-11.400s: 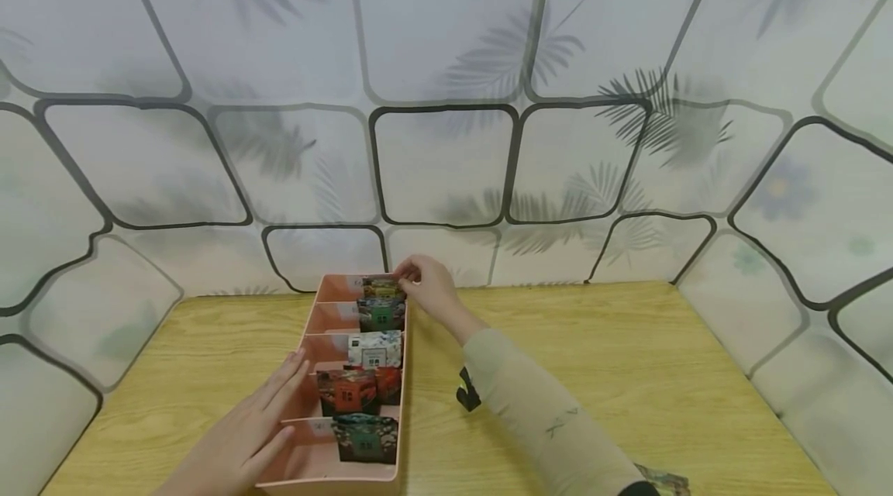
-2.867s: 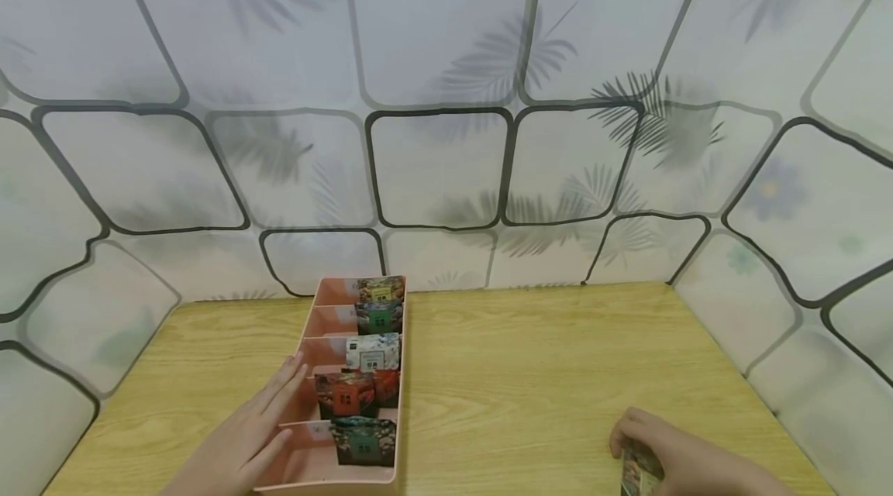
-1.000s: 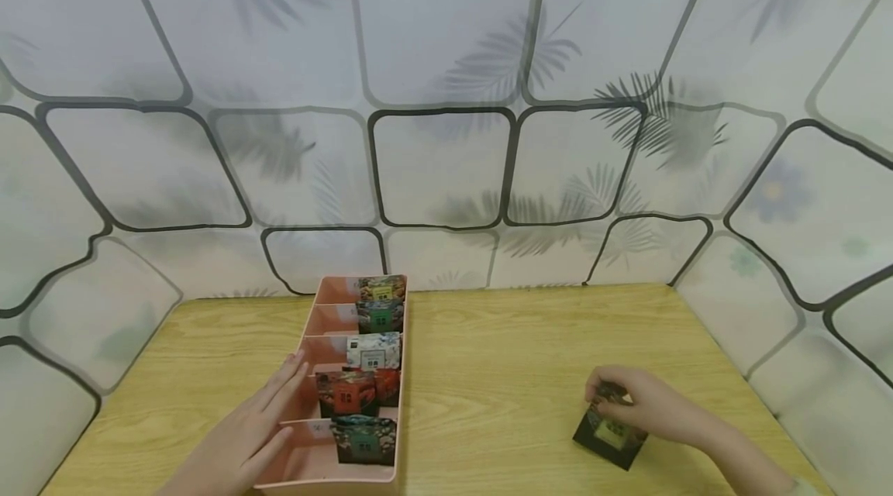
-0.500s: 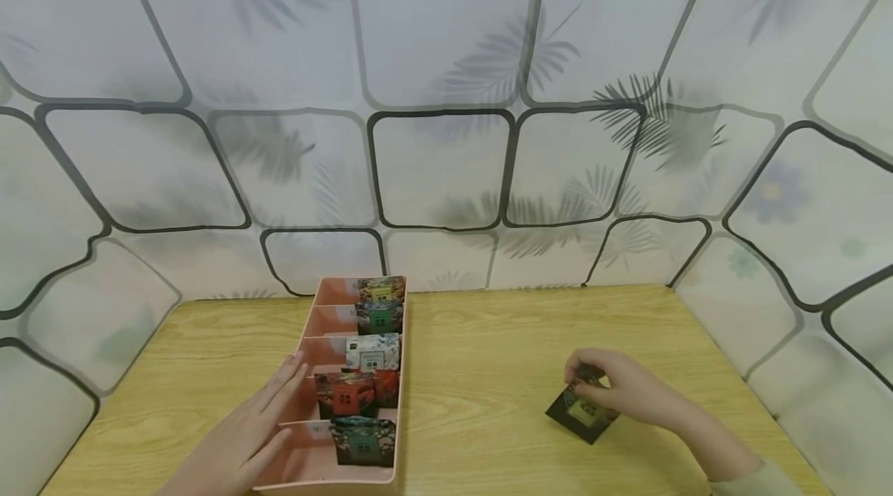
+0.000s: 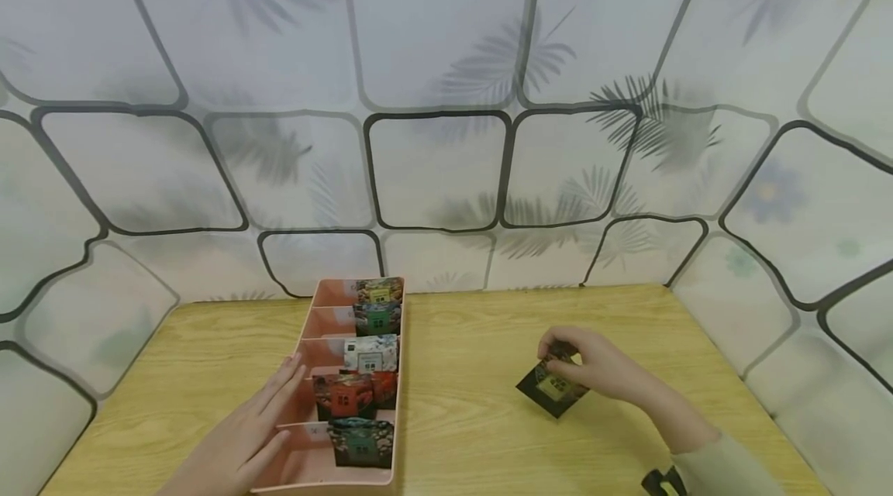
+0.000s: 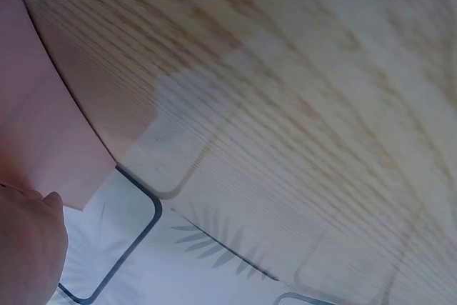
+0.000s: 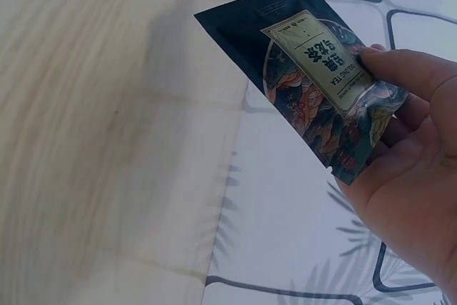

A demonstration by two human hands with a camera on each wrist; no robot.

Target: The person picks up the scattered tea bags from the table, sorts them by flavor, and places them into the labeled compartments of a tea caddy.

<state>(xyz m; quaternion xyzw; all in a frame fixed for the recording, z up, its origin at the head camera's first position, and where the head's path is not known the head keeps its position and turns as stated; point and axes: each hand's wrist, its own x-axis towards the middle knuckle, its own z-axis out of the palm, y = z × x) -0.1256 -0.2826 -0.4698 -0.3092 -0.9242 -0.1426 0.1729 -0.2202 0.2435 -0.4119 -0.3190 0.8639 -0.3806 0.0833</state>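
Note:
In the head view my right hand (image 5: 596, 364) pinches a dark tea sachet (image 5: 553, 389) with a yellow-green label, held above the table to the right of the box. Up close in the right wrist view, the same sachet (image 7: 307, 76) reads "Oolong Tea", gripped between thumb and fingers at one end. My left hand (image 5: 240, 434) rests with straight fingers along the left side of a long pink divided box (image 5: 307, 473). Each compartment has sachets at its right end: a yellow-labelled sachet (image 5: 380, 291) at the back, then green, white, red (image 5: 343, 397), and a dark green sachet (image 5: 361, 443) in front.
A wood-grain table (image 5: 474, 434) lies under everything. Behind it and at both sides stands a pale patterned backdrop (image 5: 439, 170). A black strap (image 5: 663, 482) shows by the right sleeve at the lower edge.
From the table's lower right, my right hand has brought the oolong tea sachet up and leftward toward the box. Earlier it was at the back compartment. My left hand has stayed put.

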